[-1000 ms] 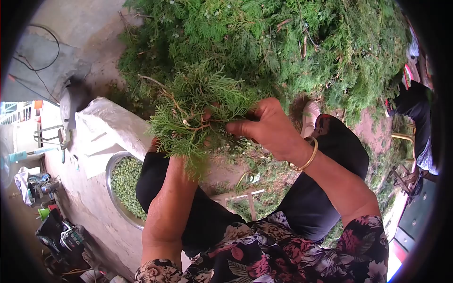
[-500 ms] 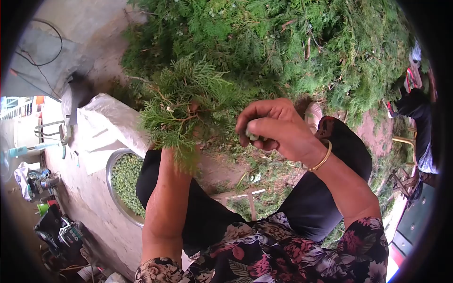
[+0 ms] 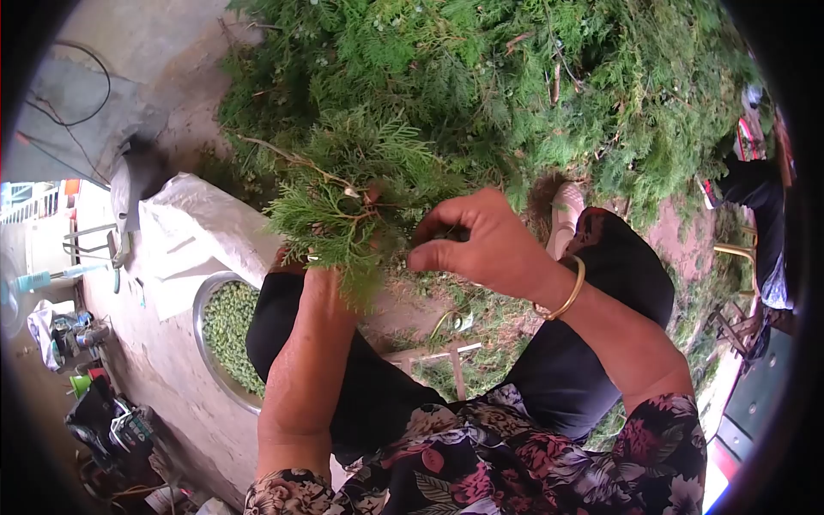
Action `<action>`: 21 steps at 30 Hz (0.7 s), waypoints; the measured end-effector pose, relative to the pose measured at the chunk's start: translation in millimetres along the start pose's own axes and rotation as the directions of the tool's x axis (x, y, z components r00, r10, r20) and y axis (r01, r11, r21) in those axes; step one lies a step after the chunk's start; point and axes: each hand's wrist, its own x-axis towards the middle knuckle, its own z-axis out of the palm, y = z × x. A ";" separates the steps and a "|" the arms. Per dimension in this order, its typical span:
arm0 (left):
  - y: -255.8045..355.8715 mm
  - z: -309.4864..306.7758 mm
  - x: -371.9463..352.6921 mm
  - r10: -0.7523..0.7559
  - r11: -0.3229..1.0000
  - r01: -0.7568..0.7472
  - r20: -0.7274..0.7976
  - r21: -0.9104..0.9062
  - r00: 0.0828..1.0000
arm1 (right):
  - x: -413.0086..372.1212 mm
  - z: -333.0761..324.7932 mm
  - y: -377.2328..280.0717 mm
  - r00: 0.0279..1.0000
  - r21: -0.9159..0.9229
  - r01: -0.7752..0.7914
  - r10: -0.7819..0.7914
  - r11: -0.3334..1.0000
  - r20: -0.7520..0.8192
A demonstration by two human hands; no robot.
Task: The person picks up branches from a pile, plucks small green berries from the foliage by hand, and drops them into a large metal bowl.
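My left hand (image 3: 372, 197) is mostly hidden behind a leafy evergreen branch (image 3: 318, 206), with flat, scaly sprays and a brown stem. It grips this branch above my left knee. Close to the right side of the sprays is my right hand (image 3: 481, 240), a gold bangle (image 3: 577, 290) at its wrist. Its thumb and forefinger stand a little apart at the tips, while the other fingers curl inward. Whatever lies inside that curl is in shadow.
A big heap of cut evergreen branches (image 3: 481, 77) spreads ahead. Left of my knee stands a metal basin (image 3: 202, 330) of small green cones (image 3: 230, 330), beside a white sack (image 3: 202, 223). Another person's dark-clothed leg (image 3: 766, 215) shows at the far right.
My right hand has shifted left towards the branch, its thumb and forefinger parting. The small green cone seen between its fingers no longer shows. The branch has moved slightly right.
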 end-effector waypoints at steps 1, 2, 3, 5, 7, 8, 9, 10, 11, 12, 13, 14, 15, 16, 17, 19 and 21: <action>-2.1 1.1 0.5 -0.025 1.000 0.025 0.017 0.005 1.000 | 0.2 2.1 1.7 1.000 -0.073 -0.023 0.022 0.997 -0.007; -4.8 2.5 -0.2 -0.051 0.999 0.051 0.028 0.012 0.998 | 0.5 3.3 2.4 0.999 -0.146 -0.045 0.043 0.988 -0.014; -7.4 3.5 -0.3 -0.072 0.997 0.071 0.038 0.020 0.997 | 0.8 4.0 2.0 0.999 -0.145 -0.045 0.043 0.988 -0.013; -11.9 4.9 -0.4 -0.096 0.995 0.095 0.046 0.025 0.994 | 0.4 5.5 0.9 0.997 -0.156 -0.079 0.074 0.985 -0.037; -13.9 3.6 1.8 -0.089 0.996 0.088 0.033 0.026 0.995 | -0.4 8.0 4.6 0.997 -0.143 -0.051 0.043 0.988 -0.059; -13.1 2.3 2.1 -0.078 0.997 0.077 0.024 0.013 0.997 | -0.1 9.1 5.5 0.997 -0.129 -0.022 0.012 0.991 -0.081; -10.3 0.4 2.6 -0.058 0.998 0.058 0.019 -0.006 0.998 | 0.4 8.2 4.1 0.997 -0.132 -0.017 0.008 0.991 -0.072; -7.8 -2.5 3.2 -0.037 0.999 0.037 0.010 -0.026 0.999 | -0.2 5.5 1.6 0.999 -0.125 -0.008 0.003 0.992 -0.042; -6.4 -6.7 2.7 -0.017 0.998 0.017 0.000 -0.056 1.000 | -0.8 2.8 -1.4 1.000 -0.119 0.001 -0.003 0.993 -0.012; -3.9 -11.2 3.8 0.011 0.996 -0.012 -0.008 -0.085 1.000 | -1.4 0.6 -5.2 1.000 -0.123 0.010 -0.010 0.992 0.000; -1.7 -17.1 5.2 0.043 0.992 -0.043 -0.009 -0.118 0.999 | -2.5 -1.8 -9.9 0.997 -0.170 0.073 -0.072 0.983 0.012; 2.2 -21.0 7.2 0.081 0.986 -0.079 0.003 -0.148 0.997 | -4.0 -3.9 -15.3 0.991 -0.216 0.136 -0.134 0.967 0.027; 4.8 -24.7 9.0 0.118 0.977 -0.114 0.011 -0.183 0.993 | -7.5 -4.3 -23.0 0.989 -0.223 0.149 -0.143 0.963 0.045; 7.7 -27.1 11.9 0.166 0.965 -0.156 0.029 -0.210 0.986 | -13.4 -2.6 -31.5 0.999 -0.042 -0.044 0.044 0.998 0.019; 21.1 -16.3 13.4 0.205 0.962 -0.192 0.047 -0.195 0.978 | -19.2 -0.6 -37.7 0.972 0.138 -0.234 0.232 0.962 0.029; 38.1 15.9 19.0 0.066 0.984 -0.102 -0.231 -0.147 0.971 | -27.1 0.0 -44.2 0.958 0.301 -0.281 0.285 0.911 0.030; 37.4 17.5 25.2 0.014 0.909 -0.090 -0.187 -0.407 0.982 | -31.1 1.4 -55.8 0.939 0.501 -0.171 0.294 0.848 -0.178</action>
